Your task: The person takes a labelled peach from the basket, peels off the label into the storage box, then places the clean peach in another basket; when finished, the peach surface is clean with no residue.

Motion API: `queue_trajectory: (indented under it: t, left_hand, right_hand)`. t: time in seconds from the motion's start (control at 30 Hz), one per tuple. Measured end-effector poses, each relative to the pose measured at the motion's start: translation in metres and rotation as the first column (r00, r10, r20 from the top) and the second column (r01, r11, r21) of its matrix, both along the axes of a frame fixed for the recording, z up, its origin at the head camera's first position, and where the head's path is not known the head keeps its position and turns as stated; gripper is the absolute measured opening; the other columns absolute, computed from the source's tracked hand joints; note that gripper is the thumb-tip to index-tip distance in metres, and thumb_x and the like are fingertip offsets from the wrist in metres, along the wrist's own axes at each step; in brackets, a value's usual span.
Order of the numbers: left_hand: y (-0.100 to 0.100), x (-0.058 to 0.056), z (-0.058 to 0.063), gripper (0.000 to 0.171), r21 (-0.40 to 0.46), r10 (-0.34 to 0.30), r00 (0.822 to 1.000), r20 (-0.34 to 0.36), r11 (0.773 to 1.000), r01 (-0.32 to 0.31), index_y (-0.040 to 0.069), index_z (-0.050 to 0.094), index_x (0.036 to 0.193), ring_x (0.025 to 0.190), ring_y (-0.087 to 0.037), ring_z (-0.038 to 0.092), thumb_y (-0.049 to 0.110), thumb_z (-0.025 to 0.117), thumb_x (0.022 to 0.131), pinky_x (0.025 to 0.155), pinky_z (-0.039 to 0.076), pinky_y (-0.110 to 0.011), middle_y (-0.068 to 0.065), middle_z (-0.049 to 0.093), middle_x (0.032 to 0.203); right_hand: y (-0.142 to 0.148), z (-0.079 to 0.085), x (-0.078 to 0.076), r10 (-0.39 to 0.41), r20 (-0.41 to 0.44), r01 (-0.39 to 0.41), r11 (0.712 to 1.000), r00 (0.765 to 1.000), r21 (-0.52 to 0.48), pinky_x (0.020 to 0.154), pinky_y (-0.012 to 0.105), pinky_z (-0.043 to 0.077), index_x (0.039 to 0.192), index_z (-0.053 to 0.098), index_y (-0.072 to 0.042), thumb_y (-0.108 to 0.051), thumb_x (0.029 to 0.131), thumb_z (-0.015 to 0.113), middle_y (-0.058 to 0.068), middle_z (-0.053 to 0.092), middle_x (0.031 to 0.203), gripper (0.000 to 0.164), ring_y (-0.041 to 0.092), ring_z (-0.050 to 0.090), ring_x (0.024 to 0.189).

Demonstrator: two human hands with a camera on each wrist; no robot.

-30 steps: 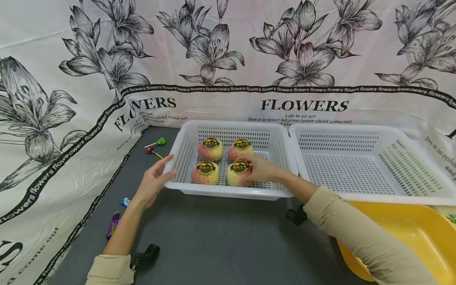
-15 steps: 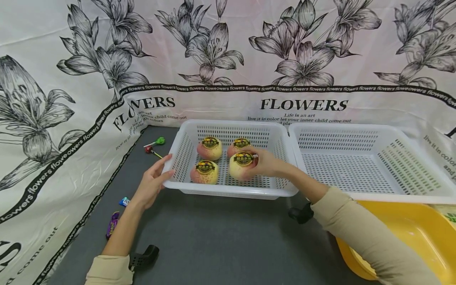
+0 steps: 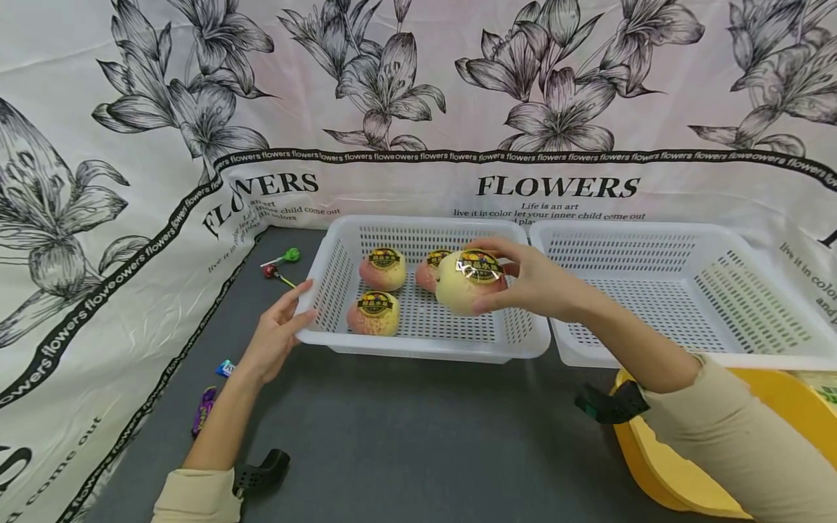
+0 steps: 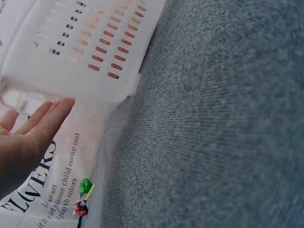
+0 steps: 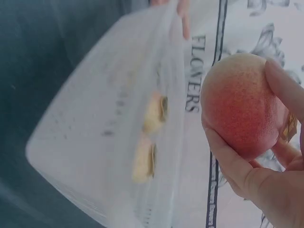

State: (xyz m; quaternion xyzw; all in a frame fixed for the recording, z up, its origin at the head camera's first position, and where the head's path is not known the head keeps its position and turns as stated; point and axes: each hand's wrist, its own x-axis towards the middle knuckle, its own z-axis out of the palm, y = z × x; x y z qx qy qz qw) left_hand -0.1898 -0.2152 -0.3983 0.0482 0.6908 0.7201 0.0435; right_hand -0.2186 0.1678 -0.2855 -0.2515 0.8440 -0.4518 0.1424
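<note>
The right hand [image 3: 546, 283] grips a roundish peach [image 3: 459, 289], sticker [image 3: 480, 266] facing up, while the extended left hand [image 3: 269, 340] touches the basket [image 3: 425, 349].

Wrinkled beige sleeves [image 3: 752, 443]; black curved wrist mounts [image 3: 263, 473].

Green lollipop [image 3: 291, 255] beside red lollipop [image 3: 269, 271]; purple candy [image 3: 204, 410] near blue candy [image 3: 225, 368]; yellow basin [image 3: 644, 465]; flower-print cloth backdrop [image 3: 392, 87].

Red-and-yellow peach [image 5: 240, 107] held in right grip [image 5: 273, 183], apart from white basket [image 5: 90, 118]; two pale fruits [image 5: 153, 116] inside.
</note>
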Motion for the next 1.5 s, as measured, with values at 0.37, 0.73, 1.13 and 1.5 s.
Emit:
queue_trajectory:
  t: [0.37, 0.73, 1.13, 1.5]
  left_hand:
    - [-0.001, 0.000, 0.003, 0.060, 0.022, -0.004, 1.000, 0.018, 1.000, 0.003, 0.008, 0.022, 0.151, 0.127, -0.035, 0.037, 0.007, 0.051, 0.099, 0.081, 0.050, -0.026, -0.018, 0.026, 0.151]
    - [-0.001, 0.001, -0.001, 0.060, 0.021, 0.008, 1.000, 0.019, 1.000, -0.008, 0.010, 0.024, 0.151, 0.123, -0.028, 0.041, 0.010, 0.052, 0.099, 0.080, 0.051, -0.026, -0.019, 0.026, 0.151]
    - [0.001, 0.001, -0.002, 0.058, 0.022, 0.004, 1.000, 0.001, 1.000, -0.004, 0.009, 0.025, 0.151, 0.122, -0.028, 0.042, 0.008, 0.051, 0.099, 0.081, 0.050, -0.026, -0.020, 0.027, 0.150]
    - [0.006, 0.003, 0.012, 0.058, -0.057, 0.098, 0.995, 0.019, 0.994, -0.097, 0.010, 0.025, 0.151, 0.131, -0.030, 0.033, 0.018, 0.051, 0.100, 0.094, 0.043, -0.032, -0.014, 0.026, 0.152]
  right_hand:
    - [0.004, -0.026, 0.063, 0.074, 0.033, -0.068, 0.986, 0.997, -0.154, 0.081, 0.032, 0.052, 0.137, 0.047, -0.012, -0.016, 0.071, 0.086, 0.008, 0.047, 0.132, 0.076, 0.029, 0.051, 0.112]
    - [0.005, -0.079, 0.097, 0.149, 0.101, -0.122, 0.966, 0.984, -0.229, 0.076, 0.035, 0.053, 0.134, 0.048, -0.011, -0.015, 0.071, 0.086, 0.008, 0.051, 0.124, 0.073, 0.030, 0.053, 0.103]
    - [0.010, -0.120, 0.101, 0.100, 0.021, -0.098, 0.990, 0.995, -0.106, 0.078, 0.026, 0.049, 0.133, 0.050, -0.009, -0.027, 0.071, 0.086, 0.004, 0.054, 0.120, 0.074, 0.020, 0.054, 0.103]
    - [0.010, -0.124, 0.105, 0.109, -0.089, -0.116, 0.990, 0.990, -0.079, 0.079, 0.024, 0.047, 0.134, 0.049, -0.011, -0.036, 0.071, 0.084, 0.004, 0.052, 0.124, 0.077, 0.016, 0.051, 0.102]
